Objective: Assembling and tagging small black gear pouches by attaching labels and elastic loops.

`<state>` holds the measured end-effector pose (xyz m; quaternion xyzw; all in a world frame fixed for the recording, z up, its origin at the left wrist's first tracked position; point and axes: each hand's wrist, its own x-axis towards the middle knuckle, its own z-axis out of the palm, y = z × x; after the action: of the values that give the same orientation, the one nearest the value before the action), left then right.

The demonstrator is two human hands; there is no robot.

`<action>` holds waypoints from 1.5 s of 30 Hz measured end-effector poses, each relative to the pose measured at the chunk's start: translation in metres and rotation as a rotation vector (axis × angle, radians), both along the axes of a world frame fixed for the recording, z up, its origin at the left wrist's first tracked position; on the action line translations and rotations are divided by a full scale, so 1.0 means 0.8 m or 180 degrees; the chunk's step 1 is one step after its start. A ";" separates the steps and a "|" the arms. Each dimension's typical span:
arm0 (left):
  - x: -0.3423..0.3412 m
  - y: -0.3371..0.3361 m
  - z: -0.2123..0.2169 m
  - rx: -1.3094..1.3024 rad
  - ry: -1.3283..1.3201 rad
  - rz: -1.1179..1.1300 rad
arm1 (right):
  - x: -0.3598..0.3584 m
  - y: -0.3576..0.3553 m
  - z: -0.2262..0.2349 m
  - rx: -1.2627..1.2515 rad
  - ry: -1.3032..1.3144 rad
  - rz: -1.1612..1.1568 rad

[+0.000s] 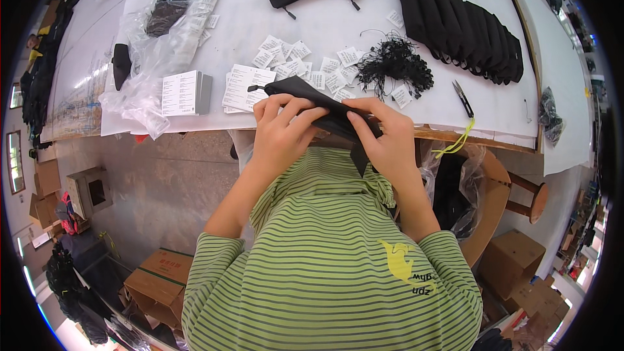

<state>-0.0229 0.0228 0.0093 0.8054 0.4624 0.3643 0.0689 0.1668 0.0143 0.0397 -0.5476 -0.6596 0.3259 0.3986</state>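
Both hands are gripping a black pouch (325, 107) at the table's (364, 19) near edge, above the striped shirt. The left hand (283, 123) is pinching its left half, fingers curled over the top; the right hand (383, 133) is clamping its right end. The pouch's long axis is running left-far to right-near, between both hands. Paper tags (296, 58) are lying just beyond.

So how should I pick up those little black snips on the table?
Take the snips by the handle end nearest the table's front edge, where the yellow cord is tied, coming from the edge side. They lie flat with the pointed blades aimed away toward the row of black pouches, so a pinch across the wider handle part probably keeps fingers off the tips.
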 end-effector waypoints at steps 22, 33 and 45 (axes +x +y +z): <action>-0.002 0.022 -0.014 -0.1009 0.0284 -0.0537 | 0.049 0.029 -0.082 -0.0335 0.0684 -0.0235; 0.011 0.035 -0.010 -0.1985 0.0880 -0.0730 | 0.052 -0.078 -0.116 -0.1034 -0.0922 -0.0628; 0.016 0.041 -0.012 -0.1886 0.0729 -0.0580 | 0.058 -0.070 -0.101 -0.0759 -0.0887 -0.0783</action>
<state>-0.0103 0.0555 -0.0004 0.8241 0.4791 0.1133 0.2801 0.2129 -0.0413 -0.0415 -0.7069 -0.5934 0.2717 0.2727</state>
